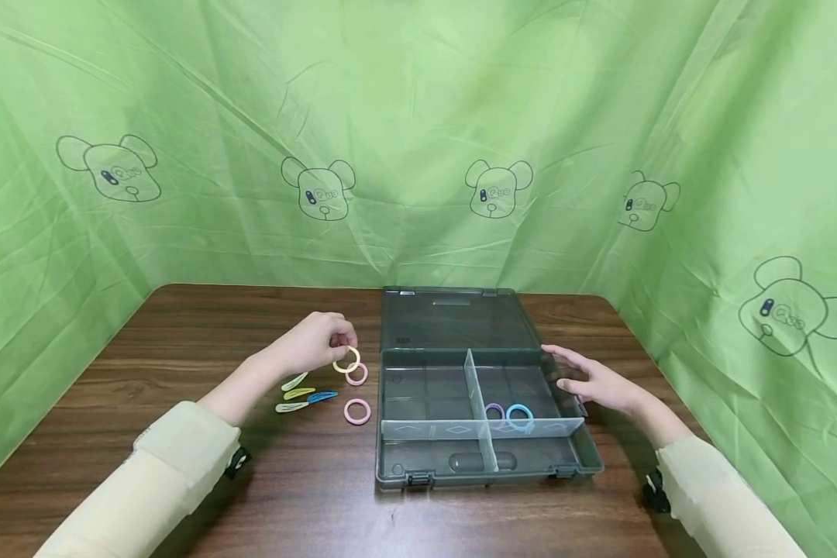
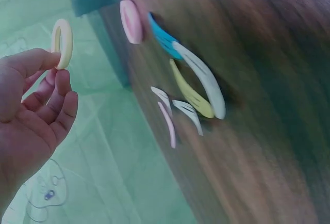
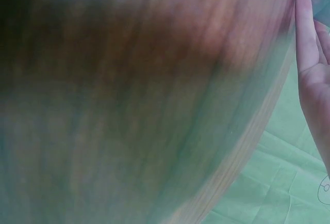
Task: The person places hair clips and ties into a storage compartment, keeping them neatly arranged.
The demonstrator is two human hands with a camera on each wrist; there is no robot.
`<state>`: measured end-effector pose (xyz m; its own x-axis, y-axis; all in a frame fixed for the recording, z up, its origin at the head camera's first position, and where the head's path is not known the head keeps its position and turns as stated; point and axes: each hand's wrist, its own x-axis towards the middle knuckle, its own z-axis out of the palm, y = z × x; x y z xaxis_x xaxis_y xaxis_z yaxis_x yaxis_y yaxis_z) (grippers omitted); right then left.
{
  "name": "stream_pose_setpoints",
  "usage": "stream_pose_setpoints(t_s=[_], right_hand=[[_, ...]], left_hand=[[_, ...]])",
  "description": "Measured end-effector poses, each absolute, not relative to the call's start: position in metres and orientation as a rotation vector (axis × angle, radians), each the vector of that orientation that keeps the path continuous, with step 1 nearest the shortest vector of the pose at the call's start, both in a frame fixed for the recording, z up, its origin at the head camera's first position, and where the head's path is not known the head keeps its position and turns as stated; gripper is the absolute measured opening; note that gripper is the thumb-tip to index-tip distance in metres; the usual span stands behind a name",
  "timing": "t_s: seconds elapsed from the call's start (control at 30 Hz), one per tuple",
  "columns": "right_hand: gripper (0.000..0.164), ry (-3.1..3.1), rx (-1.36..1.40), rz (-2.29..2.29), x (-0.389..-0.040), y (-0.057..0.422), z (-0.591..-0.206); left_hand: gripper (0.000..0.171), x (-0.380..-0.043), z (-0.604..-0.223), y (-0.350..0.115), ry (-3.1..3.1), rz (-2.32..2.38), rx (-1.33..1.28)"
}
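Observation:
My left hand [image 1: 314,341] pinches a pale yellow hair tie [image 2: 67,53] between thumb and fingertips, raised above the table. Beneath it lies a pink hair tie [image 1: 356,383], and nearer me another pink hair tie [image 1: 346,412]. A grey transparent organizer box [image 1: 453,482] stands with its lid tipped back. In its back right compartment, a purple hair tie [image 1: 494,405] and a blue hair tie [image 1: 520,407] rest against the divider. My right hand [image 1: 603,384], fingers relaxed and spread, touches the box's right edge; its fingertips are mostly out of frame in the right wrist view.
Left of the box lie a blue hair clip [image 1: 323,396], a yellow hair clip [image 1: 298,393] and a white hair clip [image 1: 291,407], with smaller clips beyond. Pale dividers [image 1: 425,429] split the box. Green cloth [image 1: 404,116] hangs around the wooden table [image 1: 307,496].

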<state>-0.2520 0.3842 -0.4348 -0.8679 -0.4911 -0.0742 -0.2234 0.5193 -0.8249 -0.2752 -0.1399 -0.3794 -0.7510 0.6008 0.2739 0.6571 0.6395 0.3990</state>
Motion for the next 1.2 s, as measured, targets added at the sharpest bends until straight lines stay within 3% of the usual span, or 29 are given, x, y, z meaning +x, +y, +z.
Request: stream_pose_setpoints(t_s=[0.7,1.2], right_hand=[[0.065,2.451,-0.591,-1.28,-0.251,0.382,-0.432],[0.065,2.436,-0.581,-1.289,-0.251,0.382,-0.432]], left_hand=[[0.012,-0.257,-0.317,-0.1,-2.663,-0.905,-1.001],[0.014,-0.251,-0.291,-0.057,-2.641,-0.938,-1.109]])
